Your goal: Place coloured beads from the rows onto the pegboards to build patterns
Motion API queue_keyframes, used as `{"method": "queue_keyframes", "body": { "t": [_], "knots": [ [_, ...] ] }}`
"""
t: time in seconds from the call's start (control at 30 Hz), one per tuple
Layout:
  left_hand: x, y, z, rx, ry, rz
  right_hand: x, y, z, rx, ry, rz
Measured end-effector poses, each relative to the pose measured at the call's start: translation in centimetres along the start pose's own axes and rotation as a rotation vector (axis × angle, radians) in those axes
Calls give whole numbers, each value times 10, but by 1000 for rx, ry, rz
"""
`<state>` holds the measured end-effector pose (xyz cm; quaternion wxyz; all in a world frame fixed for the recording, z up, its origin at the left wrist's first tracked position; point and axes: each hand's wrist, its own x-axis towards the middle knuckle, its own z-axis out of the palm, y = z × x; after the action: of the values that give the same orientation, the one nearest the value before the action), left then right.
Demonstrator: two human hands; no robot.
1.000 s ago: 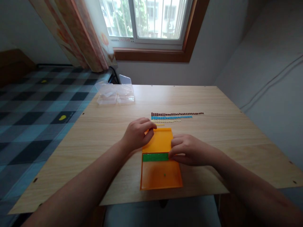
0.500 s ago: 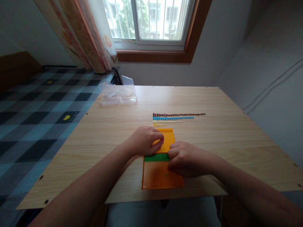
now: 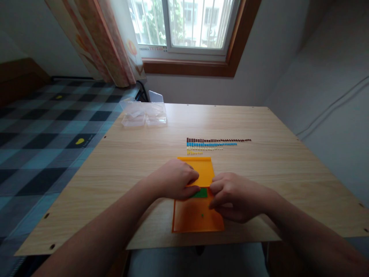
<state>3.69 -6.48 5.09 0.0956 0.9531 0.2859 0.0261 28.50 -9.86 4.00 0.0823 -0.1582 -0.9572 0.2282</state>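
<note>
An orange tray (image 3: 196, 225) lies near the table's front edge, with a yellow-orange panel (image 3: 204, 169) at its far half and a green strip (image 3: 203, 193) across the middle. My left hand (image 3: 177, 177) reaches over the tray's left side, fingers curled on the panel and thumb over the green strip. What it holds, if anything, is hidden. At the tray's right edge, my right hand (image 3: 230, 194) is closed with its fingers bent around the rim. One tiny green piece (image 3: 202, 216) lies loose on the tray's near part.
Past the tray run rows of tiny pieces: brown (image 3: 216, 140), blue (image 3: 213, 144), cream (image 3: 206, 148) and yellow (image 3: 194, 153). Clear plastic boxes (image 3: 144, 115) stand at the table's far left. A bed (image 3: 52, 146) with a checked cover adjoins the left side.
My left hand has shifted slightly left and nearer me, its thumb now covering part of the green strip. My right hand has moved a little to the right.
</note>
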Motion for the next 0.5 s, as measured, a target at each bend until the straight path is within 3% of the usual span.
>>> {"method": "queue_keyframes", "body": {
  "t": [0.3,0.5],
  "knots": [
    [-2,0,0,-56,-13,-24,5,-7,-1,-108,-4,13],
    [-2,0,0,-66,-37,-28,3,-2,-2,-146,32,98]
  ]
}}
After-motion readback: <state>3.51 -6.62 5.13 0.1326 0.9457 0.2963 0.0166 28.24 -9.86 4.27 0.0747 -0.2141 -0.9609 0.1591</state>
